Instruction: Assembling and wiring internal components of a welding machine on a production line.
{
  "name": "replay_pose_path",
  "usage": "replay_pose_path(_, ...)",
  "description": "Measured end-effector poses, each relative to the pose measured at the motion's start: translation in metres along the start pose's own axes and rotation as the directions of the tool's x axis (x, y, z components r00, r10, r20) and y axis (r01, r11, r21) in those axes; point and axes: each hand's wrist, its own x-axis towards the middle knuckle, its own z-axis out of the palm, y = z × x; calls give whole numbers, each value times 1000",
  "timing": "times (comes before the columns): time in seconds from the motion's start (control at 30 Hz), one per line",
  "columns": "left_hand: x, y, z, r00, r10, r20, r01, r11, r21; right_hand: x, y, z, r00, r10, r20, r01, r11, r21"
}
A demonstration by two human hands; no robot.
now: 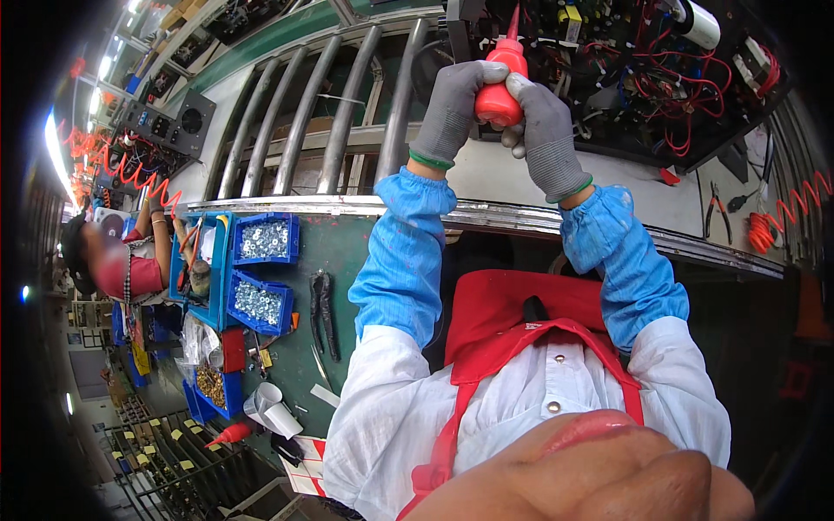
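A red squeeze bottle [500,102] with a long thin nozzle is held between my two hands, its nozzle pointing away from me toward an open black equipment chassis [625,167]. My left hand [452,111], in a grey knit glove with a pale thumb tip, closes on the bottle's left side. From the right, my right hand [549,139], gloved alike, grips it with the thumb against its side and the fingertips curled below. Inside the chassis are tangled red wires [686,80], dark parts and a white cylinder [698,24]. The nozzle tip is at the frame's upper edge.
Metal rollers [347,108] lie to the left. Blue bins of washers [265,240] and nuts, black-handled pliers [323,314] and a second red bottle [230,434] sit on the green bench. Cutters [718,213] and a coiled orange hose [764,233] lie right. Another person [130,269] works far left.
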Motion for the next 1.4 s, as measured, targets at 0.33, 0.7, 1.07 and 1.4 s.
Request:
replay_pose_path(0.33, 26, -3, 7, 999, -24, -33, 19, 991, -134, 14, -11, -1, 997, -63, -49, 60, 997, -55)
replay_pose_path(0.7, 17, 2, 4, 999, -39, 34, 40, 999, -7, 12, 1, -2, 996, -77, -47, 78, 997, 5)
replay_pose_path(1.07, 32, 4, 3, 992, 127, 26, -128, 991, 31, 25, -7, -2, 984, -178, -18, 177, 984, -29)
replay_pose_path(1.4, 29, 31, 11, 992, -123, -10, 121, 983, -135, 21, -10, 7, 976, -207, -72, 214, 971, 106)
